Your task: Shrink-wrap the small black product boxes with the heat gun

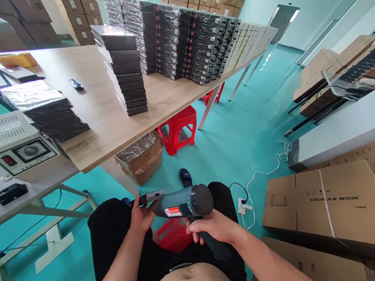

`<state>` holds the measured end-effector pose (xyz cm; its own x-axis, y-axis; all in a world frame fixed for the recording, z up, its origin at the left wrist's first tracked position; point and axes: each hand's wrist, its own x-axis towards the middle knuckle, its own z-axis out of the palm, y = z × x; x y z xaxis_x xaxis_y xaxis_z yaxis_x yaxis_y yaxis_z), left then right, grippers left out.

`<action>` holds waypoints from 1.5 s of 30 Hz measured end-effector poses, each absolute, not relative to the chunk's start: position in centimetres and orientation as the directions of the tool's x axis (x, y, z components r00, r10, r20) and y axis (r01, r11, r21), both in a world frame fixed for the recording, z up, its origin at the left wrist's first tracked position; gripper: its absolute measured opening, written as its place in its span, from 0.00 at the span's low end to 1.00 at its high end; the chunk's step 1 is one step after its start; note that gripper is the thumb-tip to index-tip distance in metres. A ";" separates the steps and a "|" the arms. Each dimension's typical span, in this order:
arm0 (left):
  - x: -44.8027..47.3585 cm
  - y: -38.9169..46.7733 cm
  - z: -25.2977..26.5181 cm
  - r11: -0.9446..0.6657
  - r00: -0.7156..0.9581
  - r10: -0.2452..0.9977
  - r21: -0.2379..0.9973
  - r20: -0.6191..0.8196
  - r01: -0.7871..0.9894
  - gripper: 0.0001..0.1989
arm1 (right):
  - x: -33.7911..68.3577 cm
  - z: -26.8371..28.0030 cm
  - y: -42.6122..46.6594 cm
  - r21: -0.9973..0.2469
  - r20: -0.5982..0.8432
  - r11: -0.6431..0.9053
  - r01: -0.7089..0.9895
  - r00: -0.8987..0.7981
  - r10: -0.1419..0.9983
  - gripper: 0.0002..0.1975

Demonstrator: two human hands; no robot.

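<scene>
My right hand (214, 228) is wrapped round the handle of a heat gun (181, 203), a blue-grey body with a black round rear cap and a red-and-white label. Its nozzle end points left, toward my left hand (141, 216). Between the fingers of that hand is a thin dark box (151, 195), held edge-on just beyond the nozzle. The gun's front partly covers the box and the fingertips. Both hands are above my lap, over a red stool seat (173, 235) between my legs.
Wrapped black boxes (174, 40) stand in tall rows on the wooden table (100, 143), with a shorter stack (126, 75) nearer me. A grey control unit (18, 144) sits left. Cartons (330, 205) fill the right. A white cable and power strip (244, 206) lie on the floor.
</scene>
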<state>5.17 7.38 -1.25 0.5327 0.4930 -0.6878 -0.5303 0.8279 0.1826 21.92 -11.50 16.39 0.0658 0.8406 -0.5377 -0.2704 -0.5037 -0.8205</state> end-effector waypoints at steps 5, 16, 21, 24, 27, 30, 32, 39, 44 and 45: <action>5.0 7.4 -1.3 0.803 0.540 0.472 0.086 -0.697 -0.590 0.16 | 23.7 14.9 -12.5 -0.779 -0.600 -0.456 -0.431 0.300 0.741 0.15; 5.0 7.5 -1.1 0.822 0.573 0.444 0.058 -0.689 -0.566 0.22 | 23.8 13.2 -12.9 -0.650 -0.652 -0.315 -0.691 0.294 0.699 0.15; 4.9 7.5 -1.6 0.815 0.526 0.475 0.127 -0.705 -0.565 0.15 | 22.5 13.9 -12.5 -0.670 -0.600 -0.349 -0.655 0.201 0.774 0.14; 5.1 7.5 -1.7 0.806 0.506 0.505 0.173 -0.699 -0.566 0.13 | 21.4 14.6 -11.9 -0.739 -0.544 -0.346 -0.578 0.208 0.813 0.16; 5.1 7.5 -1.7 0.800 0.506 0.509 0.166 -0.696 -0.576 0.15 | 21.0 14.9 -11.4 -0.779 -0.543 -0.359 -0.514 0.267 0.796 0.17; 5.1 7.5 -1.7 0.790 0.499 0.520 0.169 -0.693 -0.589 0.14 | 21.0 15.0 -11.5 -0.784 -0.547 -0.401 -0.474 0.221 0.807 0.16; 5.0 7.6 -1.8 0.778 0.485 0.540 0.188 -0.688 -0.600 0.11 | 21.0 15.1 -11.7 -0.776 -0.544 -0.426 -0.464 0.152 0.825 0.15; 4.7 7.4 -1.5 0.788 0.575 0.545 0.140 -0.611 -0.599 0.12 | 22.7 13.7 -13.7 -0.706 -0.623 -0.356 -0.613 0.296 0.724 0.16; 4.7 7.4 -1.6 0.819 0.576 0.531 0.201 -0.622 -0.538 0.19 | 23.8 13.0 -15.4 -0.657 -0.604 -0.270 -0.703 0.277 0.747 0.15; 4.8 7.4 -1.6 0.827 0.577 0.523 0.210 -0.627 -0.522 0.20 | 23.8 13.0 -15.5 -0.654 -0.600 -0.258 -0.711 0.280 0.749 0.15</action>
